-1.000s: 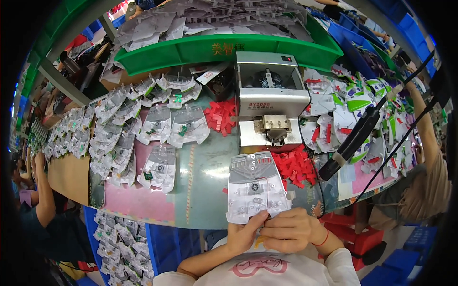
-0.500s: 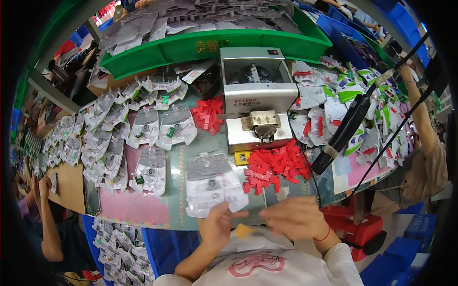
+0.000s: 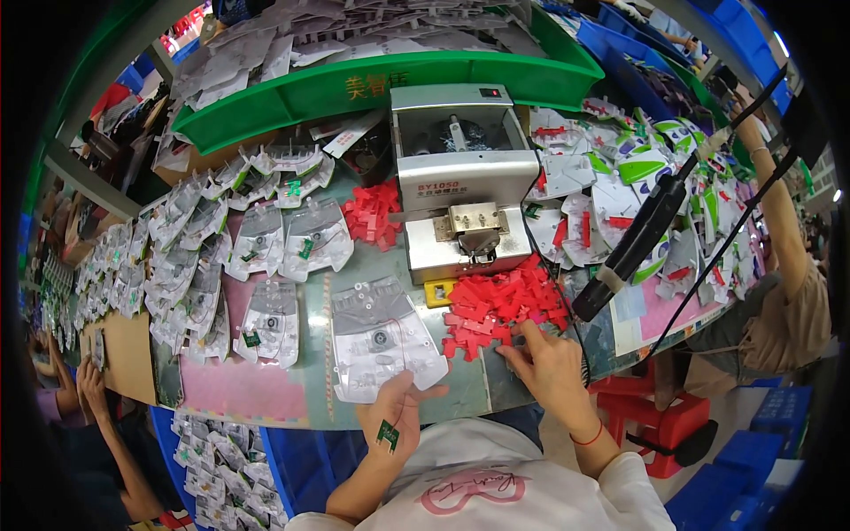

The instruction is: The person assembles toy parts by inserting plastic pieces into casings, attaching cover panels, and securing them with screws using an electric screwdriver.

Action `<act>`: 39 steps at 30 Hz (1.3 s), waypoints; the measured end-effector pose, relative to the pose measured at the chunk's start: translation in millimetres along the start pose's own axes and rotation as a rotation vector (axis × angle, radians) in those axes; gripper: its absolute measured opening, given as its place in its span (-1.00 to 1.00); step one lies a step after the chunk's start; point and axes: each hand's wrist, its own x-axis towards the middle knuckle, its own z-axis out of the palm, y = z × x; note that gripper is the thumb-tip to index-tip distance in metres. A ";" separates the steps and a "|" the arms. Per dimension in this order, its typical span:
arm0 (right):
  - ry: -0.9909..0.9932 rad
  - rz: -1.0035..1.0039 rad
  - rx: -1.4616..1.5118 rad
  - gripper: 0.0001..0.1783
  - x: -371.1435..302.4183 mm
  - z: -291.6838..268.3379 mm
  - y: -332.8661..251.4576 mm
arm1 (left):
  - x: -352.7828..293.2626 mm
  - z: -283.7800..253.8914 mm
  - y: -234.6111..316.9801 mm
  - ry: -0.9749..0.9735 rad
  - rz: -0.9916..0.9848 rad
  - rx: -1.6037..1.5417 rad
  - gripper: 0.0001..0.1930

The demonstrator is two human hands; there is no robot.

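Note:
My left hand (image 3: 390, 418) grips the near edge of a white plastic shell (image 3: 382, 341) with a greyish clear upper part, its thumb on top. The shell lies on the table in front of me. A small green circuit board (image 3: 387, 435) rests against that hand near the wrist, with a thin dark wire running across the shell. My right hand (image 3: 556, 376) reaches to the near edge of a pile of red plastic pieces (image 3: 505, 305). Thumb and index finger are apart there, and no piece shows clearly between them.
Behind the red pile stands a silver screw-feeder machine (image 3: 469, 190). A black electric screwdriver (image 3: 633, 243) hangs at right. More shells (image 3: 181, 265) lie left, and a green bin (image 3: 372, 93) stands behind. Co-workers' arms (image 3: 779, 203) show at both sides.
My right hand has moved from beside my left hand forward to the red pile. A yellow-orange piece between the hands no longer shows; the green board now shows by my left wrist.

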 end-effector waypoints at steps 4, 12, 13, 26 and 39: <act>0.024 0.034 0.144 -0.84 -1.2 0.0 2.9 | -2.3 3.7 0.9 -0.032 -0.034 -0.002 -0.62; 0.178 -0.076 0.093 -0.81 -11.2 -10.3 18.9 | -0.1 12.2 -7.8 -0.012 -0.050 -0.019 -0.50; 0.181 -0.065 0.148 -0.78 -12.8 -10.0 18.8 | 0.5 17.1 -8.2 0.012 -0.050 -0.044 -0.49; 0.336 -0.280 0.148 -0.82 -22.0 14.5 16.3 | -17.0 26.2 -5.0 0.101 -0.059 0.192 -0.73; 0.351 -0.467 0.330 -0.75 -10.2 -8.2 1.3 | -14.5 -10.1 -24.8 -0.271 0.628 0.998 -0.76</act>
